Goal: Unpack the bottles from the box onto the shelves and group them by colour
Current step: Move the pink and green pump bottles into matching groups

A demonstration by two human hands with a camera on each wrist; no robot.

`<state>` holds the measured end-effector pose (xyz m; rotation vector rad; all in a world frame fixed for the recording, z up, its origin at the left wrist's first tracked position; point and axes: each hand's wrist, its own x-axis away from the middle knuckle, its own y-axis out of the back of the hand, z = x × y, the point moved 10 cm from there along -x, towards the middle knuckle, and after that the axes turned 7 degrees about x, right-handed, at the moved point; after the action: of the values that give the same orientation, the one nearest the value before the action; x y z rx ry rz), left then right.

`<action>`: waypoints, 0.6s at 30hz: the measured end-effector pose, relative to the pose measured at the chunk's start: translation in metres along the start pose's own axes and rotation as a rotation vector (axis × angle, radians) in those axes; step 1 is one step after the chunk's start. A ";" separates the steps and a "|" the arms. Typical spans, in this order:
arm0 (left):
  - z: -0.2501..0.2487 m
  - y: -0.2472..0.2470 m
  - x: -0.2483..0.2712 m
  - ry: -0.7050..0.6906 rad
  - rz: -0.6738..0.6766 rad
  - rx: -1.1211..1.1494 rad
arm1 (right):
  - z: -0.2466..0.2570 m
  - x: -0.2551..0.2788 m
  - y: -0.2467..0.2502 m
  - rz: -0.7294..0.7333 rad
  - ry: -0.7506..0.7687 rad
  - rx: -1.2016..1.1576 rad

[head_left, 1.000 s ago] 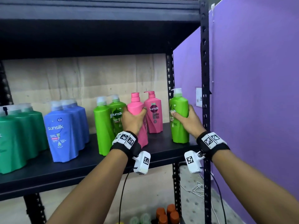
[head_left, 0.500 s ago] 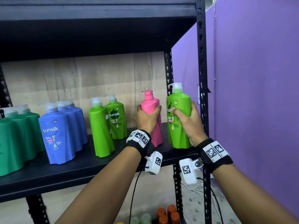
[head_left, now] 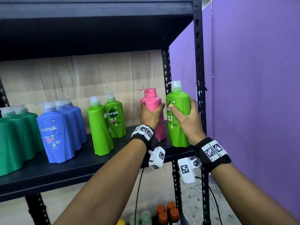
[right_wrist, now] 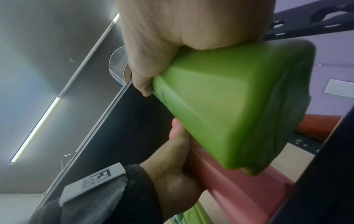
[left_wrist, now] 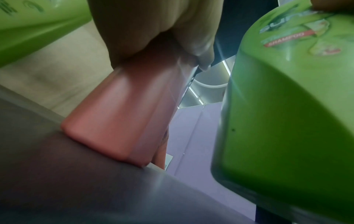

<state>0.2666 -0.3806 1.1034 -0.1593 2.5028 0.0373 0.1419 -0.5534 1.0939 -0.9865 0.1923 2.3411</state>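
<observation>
My left hand (head_left: 150, 115) grips a pink pump bottle (head_left: 153, 105) that stands upright on the black shelf (head_left: 81, 168), right in front of a second pink bottle (head_left: 143, 91). The left wrist view shows my left hand (left_wrist: 153, 30) round the pink bottle (left_wrist: 124, 121), whose base touches the board. My right hand (head_left: 190, 122) grips a light green bottle (head_left: 178, 103) at the shelf's right end, close beside the pink one. From the right wrist my right hand (right_wrist: 182, 30) holds the green bottle (right_wrist: 220, 106) with its base showing, seemingly just off the board.
Two more light green bottles (head_left: 100, 127) stand left of the pink ones, then blue bottles (head_left: 55, 135) and dark green bottles (head_left: 14, 140). The shelf's black post (head_left: 198, 62) and a purple wall (head_left: 251, 95) close off the right. Orange-capped bottles (head_left: 167, 211) sit below.
My left hand has slid the pink bottle rightward, in front of the other pink one. My right hand has raised the green bottle a little and brought it nearer the pink one.
</observation>
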 end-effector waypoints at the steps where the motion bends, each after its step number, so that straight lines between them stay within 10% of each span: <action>1: 0.002 -0.001 -0.001 0.001 0.012 0.000 | 0.000 0.001 0.000 0.000 -0.003 -0.003; 12: -0.002 0.007 -0.007 0.008 0.503 -0.423 | 0.006 0.007 -0.010 0.047 -0.001 -0.046; 18: -0.039 0.067 0.002 -0.216 0.343 -0.785 | 0.008 0.017 -0.038 0.074 -0.022 -0.142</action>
<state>0.2336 -0.3167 1.1332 -0.0368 2.1421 1.1138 0.1490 -0.5116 1.0912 -1.0364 0.0545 2.4597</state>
